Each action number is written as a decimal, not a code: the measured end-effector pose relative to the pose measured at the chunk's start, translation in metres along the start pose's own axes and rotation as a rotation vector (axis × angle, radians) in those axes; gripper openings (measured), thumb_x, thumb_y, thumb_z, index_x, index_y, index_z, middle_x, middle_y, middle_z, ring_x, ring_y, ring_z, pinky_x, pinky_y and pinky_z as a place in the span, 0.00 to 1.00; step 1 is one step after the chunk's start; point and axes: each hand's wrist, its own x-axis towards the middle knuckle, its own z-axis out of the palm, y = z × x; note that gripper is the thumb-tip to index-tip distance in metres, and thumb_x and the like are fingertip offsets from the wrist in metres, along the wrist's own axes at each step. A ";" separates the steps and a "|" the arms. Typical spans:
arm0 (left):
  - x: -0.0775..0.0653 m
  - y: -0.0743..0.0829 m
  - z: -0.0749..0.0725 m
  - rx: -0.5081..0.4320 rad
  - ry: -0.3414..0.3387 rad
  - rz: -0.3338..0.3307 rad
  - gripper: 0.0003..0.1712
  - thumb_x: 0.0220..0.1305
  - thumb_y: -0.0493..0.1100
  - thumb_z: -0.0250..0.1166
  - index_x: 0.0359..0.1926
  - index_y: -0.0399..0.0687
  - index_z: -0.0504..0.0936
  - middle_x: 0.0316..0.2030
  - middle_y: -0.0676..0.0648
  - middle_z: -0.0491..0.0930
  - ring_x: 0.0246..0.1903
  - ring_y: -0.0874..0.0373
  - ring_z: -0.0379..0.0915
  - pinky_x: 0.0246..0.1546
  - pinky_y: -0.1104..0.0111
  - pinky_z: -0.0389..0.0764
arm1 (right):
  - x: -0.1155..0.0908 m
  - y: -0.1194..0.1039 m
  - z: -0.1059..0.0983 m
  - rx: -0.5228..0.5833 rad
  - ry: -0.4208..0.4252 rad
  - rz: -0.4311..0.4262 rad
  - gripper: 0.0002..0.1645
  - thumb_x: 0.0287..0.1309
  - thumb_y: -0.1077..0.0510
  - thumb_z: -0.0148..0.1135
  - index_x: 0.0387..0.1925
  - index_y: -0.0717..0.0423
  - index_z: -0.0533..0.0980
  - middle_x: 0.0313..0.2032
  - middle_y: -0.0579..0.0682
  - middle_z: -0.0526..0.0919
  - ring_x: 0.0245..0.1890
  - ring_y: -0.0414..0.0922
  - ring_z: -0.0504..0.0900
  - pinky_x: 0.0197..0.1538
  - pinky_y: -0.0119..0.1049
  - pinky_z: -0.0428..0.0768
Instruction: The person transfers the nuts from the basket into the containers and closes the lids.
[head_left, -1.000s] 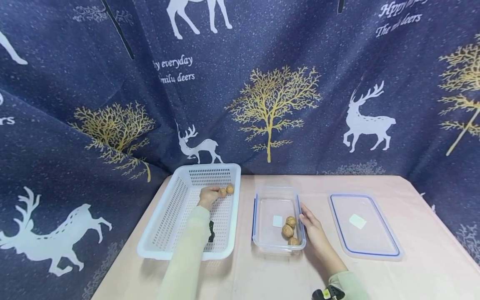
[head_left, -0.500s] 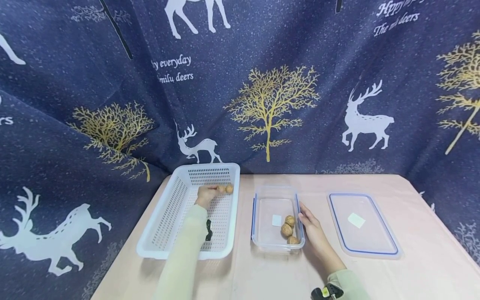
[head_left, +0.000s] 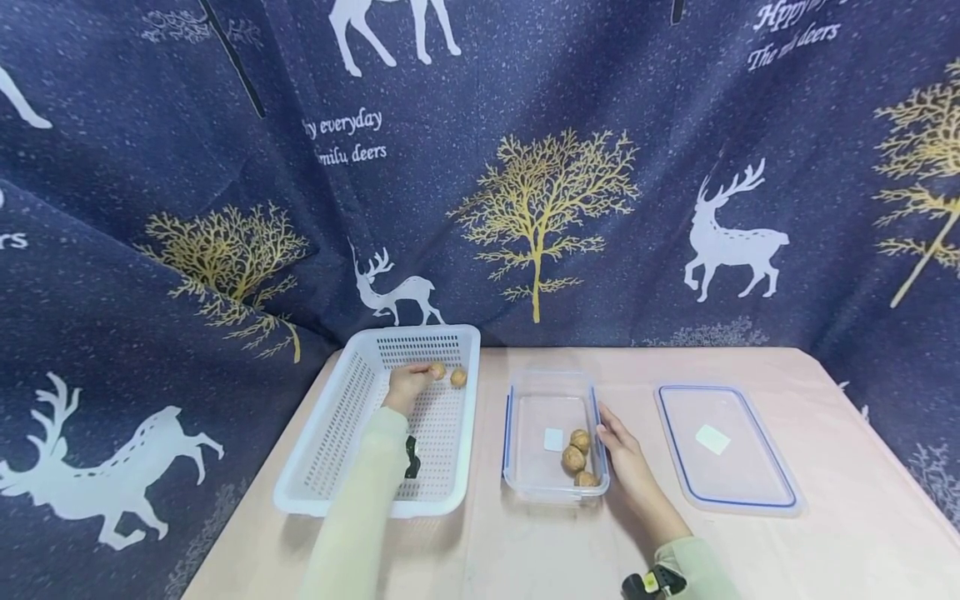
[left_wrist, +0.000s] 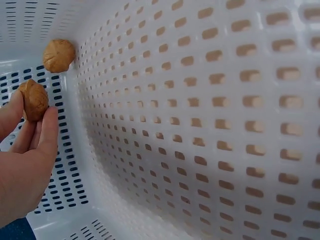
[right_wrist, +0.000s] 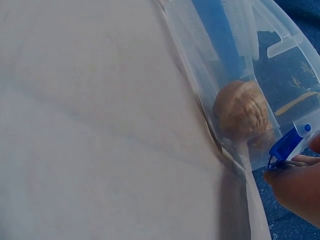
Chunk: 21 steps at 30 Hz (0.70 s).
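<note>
Two walnuts [head_left: 458, 378] in basket [head_left: 337, 433], three in container [head_left: 532, 467].

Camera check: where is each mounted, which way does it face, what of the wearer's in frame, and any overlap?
Head: worn on the head, facing forward and down over white basket, clear box, lid; left hand, right hand, sleeves show.
Left wrist: on that wrist, looking into the basket at the pinched walnut; thumb and fingers show.
Right wrist: on that wrist, looking over tabletop at the box's side; part of right hand shows, right edge.
Shared: head and left wrist both see the pinched walnut and loose walnut near it.
</note>
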 end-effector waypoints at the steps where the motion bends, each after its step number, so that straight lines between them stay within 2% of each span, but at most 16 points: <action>1: -0.001 0.001 -0.001 0.001 0.002 -0.003 0.19 0.61 0.37 0.66 0.53 0.36 0.79 0.54 0.36 0.78 0.57 0.43 0.71 0.62 0.55 0.69 | 0.000 0.000 0.000 0.003 -0.002 -0.003 0.31 0.74 0.61 0.36 0.73 0.65 0.44 0.74 0.63 0.41 0.73 0.60 0.36 0.73 0.52 0.39; 7: -0.002 0.009 -0.003 0.007 0.008 -0.041 0.19 0.63 0.39 0.64 0.54 0.39 0.80 0.56 0.39 0.76 0.60 0.45 0.68 0.66 0.54 0.63 | -0.001 -0.002 0.000 0.003 -0.005 -0.009 0.31 0.74 0.62 0.35 0.73 0.65 0.44 0.74 0.64 0.40 0.73 0.60 0.36 0.73 0.52 0.39; 13: -0.005 0.017 -0.003 -0.029 -0.011 0.004 0.20 0.64 0.41 0.64 0.56 0.40 0.78 0.57 0.39 0.76 0.59 0.46 0.70 0.63 0.57 0.68 | -0.001 -0.001 0.000 -0.007 -0.007 -0.004 0.31 0.74 0.61 0.35 0.73 0.64 0.44 0.74 0.64 0.41 0.73 0.60 0.36 0.73 0.52 0.39; 21: -0.011 0.029 -0.003 -0.150 -0.046 0.032 0.22 0.63 0.39 0.64 0.58 0.37 0.76 0.57 0.37 0.75 0.59 0.46 0.69 0.64 0.57 0.68 | -0.003 -0.002 0.001 -0.007 -0.013 -0.010 0.32 0.74 0.60 0.35 0.73 0.65 0.42 0.74 0.65 0.39 0.73 0.61 0.35 0.73 0.54 0.38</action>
